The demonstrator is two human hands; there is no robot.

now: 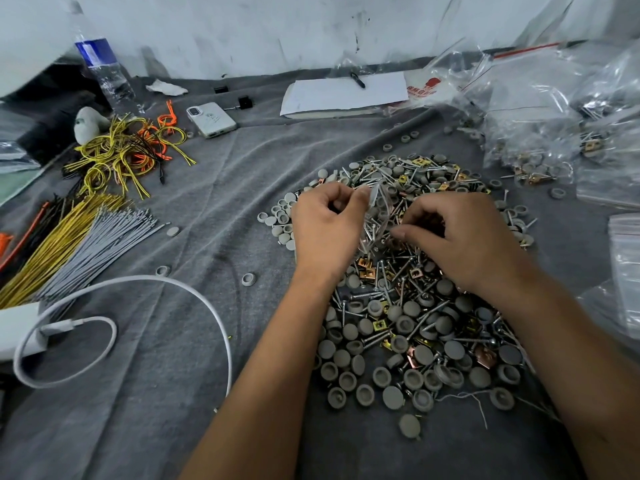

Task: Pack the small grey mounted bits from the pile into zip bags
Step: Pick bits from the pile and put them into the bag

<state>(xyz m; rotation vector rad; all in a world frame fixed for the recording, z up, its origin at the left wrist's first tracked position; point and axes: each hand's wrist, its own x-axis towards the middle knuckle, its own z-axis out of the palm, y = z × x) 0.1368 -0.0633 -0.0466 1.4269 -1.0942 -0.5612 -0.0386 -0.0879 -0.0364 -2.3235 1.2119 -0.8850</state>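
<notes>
Clear plastic zip bag [375,216] is held between both hands over the middle of the pile [408,306]. Left hand [325,226] pinches the bag's upper edge, fingers curled, thumb and forefinger together on the plastic. Right hand [460,237] has fingers curled at the bag's mouth; thumb tip points left toward the bag. Whether the right grip is clamped on a bit or on the bag edge, cannot tell. Screws show through the bag wall.

Pile sits directly under and around both hands: grey round caps, screws, brass and copper-coloured square clips mixed together, spread on grey cloth [207,209] covering the surface. Loose caps [282,223] lie just left of the left hand.

Filled zip bags [540,133] heap at far right. Stack of flat bags [627,258] at right edge. Left side: yellow, grey, black and orange ties [79,233], white cable [145,282]. Far side: water bottle [104,64], white power bank [212,120], notepad [346,93] with a pen [357,79] on it.
</notes>
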